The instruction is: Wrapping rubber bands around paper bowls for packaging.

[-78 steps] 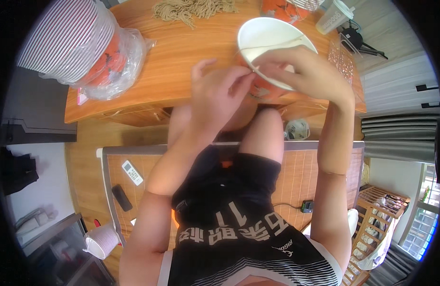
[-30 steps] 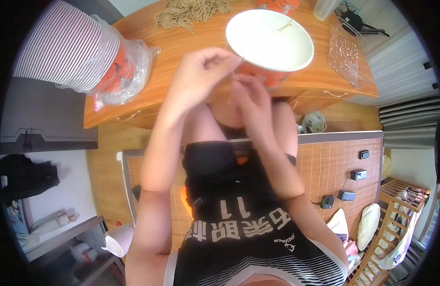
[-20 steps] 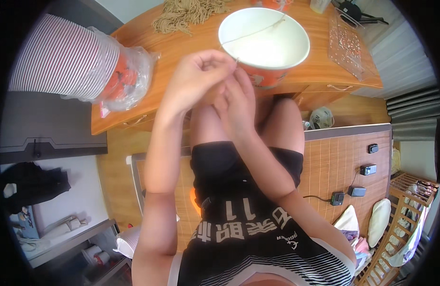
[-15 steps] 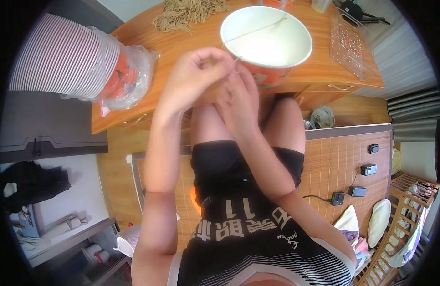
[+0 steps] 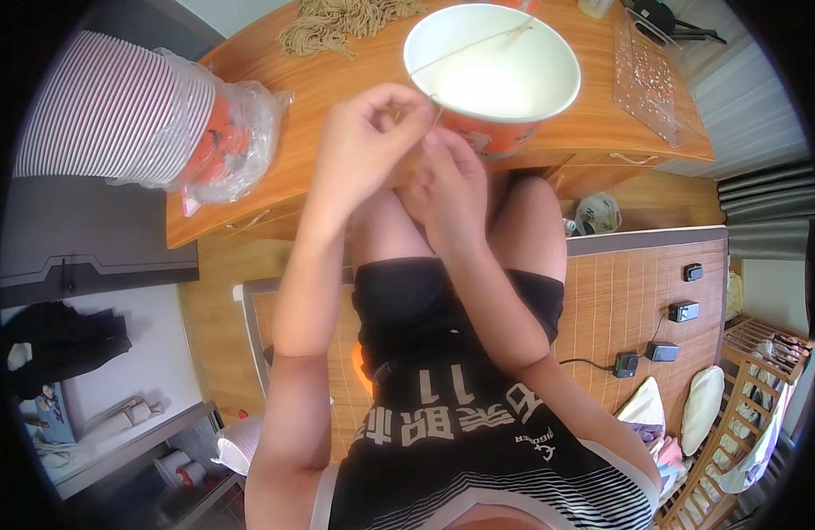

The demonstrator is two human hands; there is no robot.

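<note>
Basically, two bare hands meet at the near-left rim of a round paper bucket [image 5: 489,132], w/ a thin string [image 5: 465,50] stretched across its open mouth. Its long axis slants from the far rim, right of centre, down to the left rim, i.e. toward the hands, so the string lies beyond and to the right of the fingertips. L hand [image 5: 372,132] is nearer, just beside the rim; R hand [image 5: 452,181] is just below it, closer to the body. L thumb and forefinger are pressed together, pinching a short bit of string (can't tell if it's the same strand). R thumb and forefinger are bent close under that bit; can't tell if they grip it.

Materials: bucket is smooth white inside, orange-red outside w/ dark print, at the near edge of a wood-grain table [image 5: 328,93]. String is tan and thicker at its far end. Behind, a loose, wavy pile of cord [image 5: 346,25]. Far left, a stack of nested buckets [image 5: 116,110], ribbed by its many rims, partly in crinkly clear plastic [image 5: 257,132]. Right, a flat see-through tray w/ tiny red and white bits [image 5: 644,79].
</note>
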